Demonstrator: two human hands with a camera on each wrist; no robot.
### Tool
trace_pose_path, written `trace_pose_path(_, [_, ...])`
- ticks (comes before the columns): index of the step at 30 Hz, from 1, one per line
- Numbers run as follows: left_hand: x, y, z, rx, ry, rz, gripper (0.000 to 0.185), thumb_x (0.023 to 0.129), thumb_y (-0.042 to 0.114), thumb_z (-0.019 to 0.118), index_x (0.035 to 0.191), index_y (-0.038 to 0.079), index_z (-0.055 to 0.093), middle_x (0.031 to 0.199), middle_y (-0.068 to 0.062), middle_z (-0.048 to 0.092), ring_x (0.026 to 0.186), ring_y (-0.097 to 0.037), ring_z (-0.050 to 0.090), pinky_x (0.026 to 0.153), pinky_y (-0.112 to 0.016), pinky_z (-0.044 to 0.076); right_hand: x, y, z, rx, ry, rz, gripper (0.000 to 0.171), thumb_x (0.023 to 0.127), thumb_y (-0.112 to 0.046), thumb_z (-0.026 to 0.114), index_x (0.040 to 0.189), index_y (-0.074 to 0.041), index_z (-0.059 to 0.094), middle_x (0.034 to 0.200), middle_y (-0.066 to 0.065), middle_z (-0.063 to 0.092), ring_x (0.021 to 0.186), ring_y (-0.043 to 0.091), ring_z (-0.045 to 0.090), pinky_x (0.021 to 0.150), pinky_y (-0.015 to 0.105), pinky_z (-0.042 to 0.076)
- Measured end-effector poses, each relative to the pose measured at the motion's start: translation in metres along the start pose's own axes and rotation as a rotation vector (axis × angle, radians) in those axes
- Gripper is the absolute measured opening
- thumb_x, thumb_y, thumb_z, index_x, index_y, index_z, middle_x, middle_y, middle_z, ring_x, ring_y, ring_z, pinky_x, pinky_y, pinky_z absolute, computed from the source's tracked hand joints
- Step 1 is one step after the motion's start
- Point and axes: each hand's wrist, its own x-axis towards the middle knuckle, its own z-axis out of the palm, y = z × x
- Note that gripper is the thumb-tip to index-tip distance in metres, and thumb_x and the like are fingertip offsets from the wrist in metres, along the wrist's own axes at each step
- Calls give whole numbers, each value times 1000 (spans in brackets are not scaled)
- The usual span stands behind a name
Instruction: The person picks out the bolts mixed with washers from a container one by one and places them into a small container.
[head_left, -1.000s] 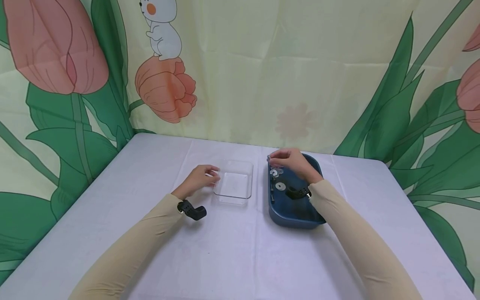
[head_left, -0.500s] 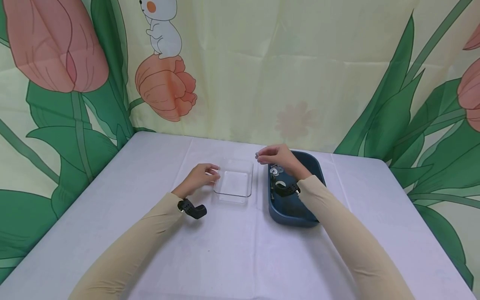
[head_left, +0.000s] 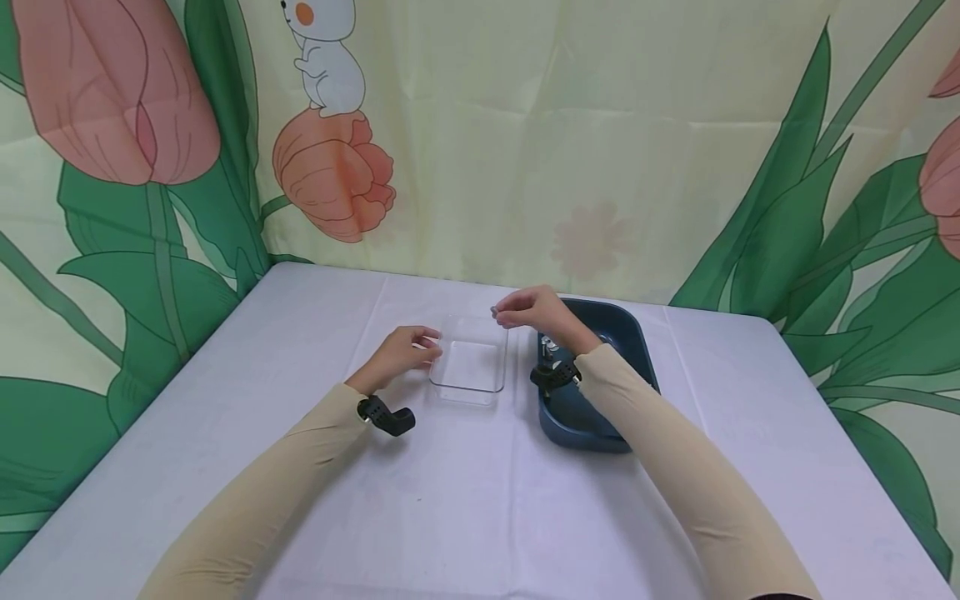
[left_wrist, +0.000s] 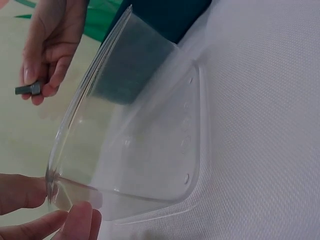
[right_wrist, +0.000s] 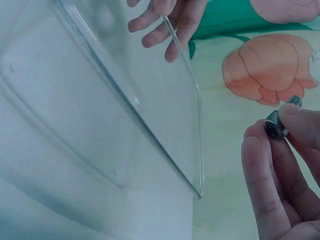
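Note:
A clear plastic tray [head_left: 468,365] sits mid-table, also seen in the left wrist view [left_wrist: 150,150] and the right wrist view [right_wrist: 100,100]. My left hand [head_left: 405,350] pinches the tray's left rim, thumb and fingers [left_wrist: 75,220] on its edge. My right hand [head_left: 532,312] hovers over the tray's far right corner and pinches a small metal bolt [right_wrist: 278,123], whose dark grey end shows in the left wrist view [left_wrist: 27,90]. A dark blue tray [head_left: 600,392] with small metal parts [head_left: 549,343] lies to the right, partly hidden by my right forearm.
The table carries a white cloth [head_left: 465,500]. A flower-printed curtain [head_left: 525,133] hangs close behind the table. Black wrist cameras sit on both wrists [head_left: 386,415].
My right hand has lifted out of the blue tray with the bolt and moved left to the clear tray's far right corner. The left hand has stayed on the rim.

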Motion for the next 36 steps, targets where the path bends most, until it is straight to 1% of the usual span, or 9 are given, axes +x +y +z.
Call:
trace_pose_path(5, [0, 0, 0, -17, 0, 1, 42, 90, 10, 61, 129, -1, 52, 116, -20, 58, 95, -24, 64, 81, -29, 56, 4, -7, 6, -41, 4, 7, 29, 87, -13, 67, 113, 0, 66, 114, 17, 66, 105, 34, 63, 96, 42, 49])
trace_pose_path(8, [0, 0, 1, -18, 0, -3, 42, 90, 10, 61, 130, -1, 52, 116, -20, 58, 95, -24, 64, 80, -29, 56, 7, -10, 8, -79, 3, 10, 28, 86, -14, 68, 111, -1, 67, 112, 14, 68, 102, 30, 65, 94, 38, 51])
trace_pose_path(11, [0, 0, 1, -20, 1, -1, 42, 90, 10, 61, 129, -1, 52, 115, -21, 58, 95, -24, 64, 80, -29, 57, 10, -13, 10, -101, 0, 4, 26, 86, -14, 68, 108, -3, 69, 111, 13, 69, 101, 29, 65, 92, 35, 53])
trace_pose_path(15, [0, 1, 1, -24, 0, 0, 41, 90, 9, 61, 129, -2, 52, 115, -21, 58, 96, -24, 63, 80, -29, 57, 12, -16, 12, -105, -6, -3, 23, 85, -13, 69, 106, -3, 70, 109, 14, 69, 103, 34, 64, 91, 35, 53])
trace_pose_path(18, [0, 0, 1, -24, -1, 0, 41, 90, 9, 61, 129, -2, 52, 115, -21, 58, 96, -24, 63, 81, -29, 57, 13, -18, 14, -115, -8, -3, 22, 85, -12, 69, 105, -3, 70, 107, 15, 70, 102, 34, 64, 90, 34, 53])
trace_pose_path(23, [0, 0, 1, -17, 2, 2, 41, 90, 9, 61, 128, -2, 52, 115, -21, 59, 96, -24, 63, 81, -30, 57, 13, -20, 16, -141, 1, -11, 22, 85, -12, 69, 105, -3, 70, 106, 15, 70, 99, 31, 65, 90, 34, 54])
trace_pose_path(27, [0, -1, 1, -10, 5, 6, 41, 90, 10, 61, 128, -2, 52, 115, -21, 59, 96, -24, 64, 81, -30, 56, 13, -20, 17, -157, 15, -21, 21, 85, -12, 69, 104, -4, 71, 105, 14, 70, 96, 26, 65, 90, 34, 53])
trace_pose_path(36, [1, -1, 1, -7, -2, -5, 41, 90, 11, 61, 128, -1, 53, 114, -20, 59, 93, -22, 63, 80, -29, 56, 15, -18, 18, -136, 26, -39, 20, 85, -13, 69, 103, -5, 71, 106, 12, 70, 96, 24, 65, 92, 34, 53])
